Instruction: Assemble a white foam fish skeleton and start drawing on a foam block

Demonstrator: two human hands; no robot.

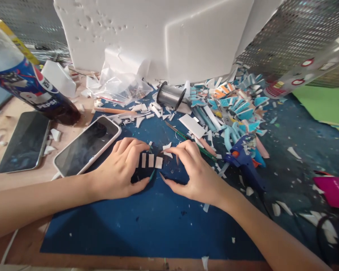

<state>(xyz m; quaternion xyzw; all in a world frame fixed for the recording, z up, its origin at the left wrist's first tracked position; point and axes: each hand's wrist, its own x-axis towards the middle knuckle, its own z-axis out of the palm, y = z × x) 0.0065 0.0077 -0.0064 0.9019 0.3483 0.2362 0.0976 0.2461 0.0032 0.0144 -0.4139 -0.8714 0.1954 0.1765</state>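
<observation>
Several small white foam pieces lie in a row on the blue mat (124, 229), among them a squarish foam piece (158, 162) at the right end. My left hand (127, 165) curves around the left part of the row, thumb and fingers apart, with long green nails. Facing it from the right, my right hand (193, 171) has its thumb and forefinger spread, and I see nothing between them. Its forefinger tip is close to a white scrap (167, 148) behind the row. A green-handled craft knife (183, 137) lies just beyond my right hand.
To the left are a white-cased phone (87, 145), a dark phone (24, 141) and a Pepsi bottle (42, 88). Blue foam cutouts (240, 107), a spool (169, 96) and a blue glue gun (247, 160) crowd the back right. White foam sheets (147, 34) stand behind.
</observation>
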